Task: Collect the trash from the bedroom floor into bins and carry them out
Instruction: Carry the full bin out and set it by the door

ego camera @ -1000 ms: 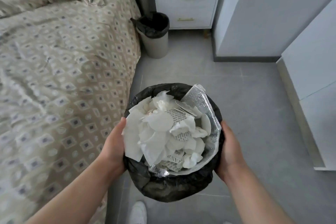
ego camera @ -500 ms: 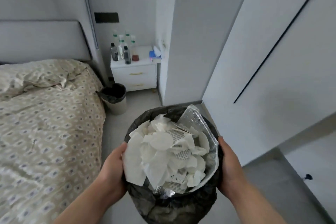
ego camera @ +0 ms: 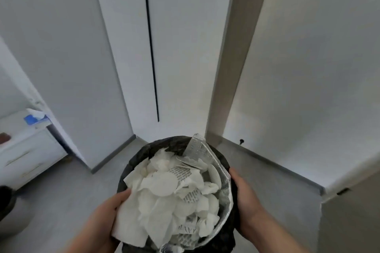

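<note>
Left hand (ego camera: 107,217) and right hand (ego camera: 246,197) clasp one paper-filled bin (ego camera: 139,156); second bin (ego camera: 8,207) far left.

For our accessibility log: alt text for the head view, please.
A left hand and right hand hold a black-lined bin heaped with white paper trash. White cabinet doors stand ahead, a nightstand at left.
</note>
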The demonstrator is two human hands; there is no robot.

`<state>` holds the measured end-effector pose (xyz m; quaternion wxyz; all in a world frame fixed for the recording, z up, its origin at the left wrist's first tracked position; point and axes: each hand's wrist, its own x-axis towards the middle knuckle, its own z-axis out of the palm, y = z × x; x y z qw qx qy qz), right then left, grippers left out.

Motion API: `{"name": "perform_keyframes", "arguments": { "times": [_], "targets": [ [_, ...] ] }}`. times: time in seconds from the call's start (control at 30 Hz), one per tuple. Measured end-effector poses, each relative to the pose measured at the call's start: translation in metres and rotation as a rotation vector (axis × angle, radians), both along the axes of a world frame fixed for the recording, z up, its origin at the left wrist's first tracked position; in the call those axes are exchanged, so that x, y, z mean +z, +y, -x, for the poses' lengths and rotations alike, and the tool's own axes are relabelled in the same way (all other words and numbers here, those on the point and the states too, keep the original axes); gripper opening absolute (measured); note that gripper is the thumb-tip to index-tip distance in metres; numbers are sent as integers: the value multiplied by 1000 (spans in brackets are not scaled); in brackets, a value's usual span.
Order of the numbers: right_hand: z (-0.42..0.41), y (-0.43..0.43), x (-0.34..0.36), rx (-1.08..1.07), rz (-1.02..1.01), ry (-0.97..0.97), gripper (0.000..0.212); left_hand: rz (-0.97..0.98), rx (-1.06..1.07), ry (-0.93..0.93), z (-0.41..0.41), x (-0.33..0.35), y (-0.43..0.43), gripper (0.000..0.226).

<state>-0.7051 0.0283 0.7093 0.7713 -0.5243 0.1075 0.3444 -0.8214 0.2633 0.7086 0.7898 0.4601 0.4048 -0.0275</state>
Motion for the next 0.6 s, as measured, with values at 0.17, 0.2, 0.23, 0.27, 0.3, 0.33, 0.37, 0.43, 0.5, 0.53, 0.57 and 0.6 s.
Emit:
{"name": "perform_keyframes", "arguments": {
  "times": [0.17, 0.2, 0.23, 0.27, 0.3, 0.33, 0.37, 0.43, 0.5, 0.53, 0.57, 0.6],
  "targets": [
    [-43, -70, -15, -197, -47, 51, 54, 30, -157, 12, -88, 1, -58, 41],
    [-55, -83, -17, -221, -47, 48, 54, 25, -185, 13, -106, 0, -69, 43],
    [-66, -97, -18, -252, -38, 41, 54, 15, -203, 16, -125, 0, -81, 38],
    [-78, -110, -18, -284, -31, 32, 54, 13, -228, 16, -143, 2, -94, 31],
    [-89, -123, -16, -303, -31, 22, 53, 21, -252, 4, -162, 4, -107, 28],
    [-101, -135, -13, -314, -29, 12, 53, 30, -276, -8, -181, 6, -119, 28],
    [-113, -145, -10, -321, -16, 5, 53, 32, -286, -21, -199, 6, -129, 28],
    [-137, -167, -6, -340, 8, 0, 53, 39, -312, -50, -231, 10, -150, 29],
    [-160, -185, 2, -342, 36, -32, 53, 39, -337, -69, -260, 15, -167, 31],
    [-171, -193, 5, -352, 48, -40, 53, 38, -346, -74, -274, 17, -175, 31],
    [-180, -201, 9, -359, 52, -43, 53, 39, -363, -81, -288, 19, -181, 31],
    [-190, -206, 12, -370, 61, -47, 53, 36, -377, -86, -301, 23, -186, 31]
  ]
}}
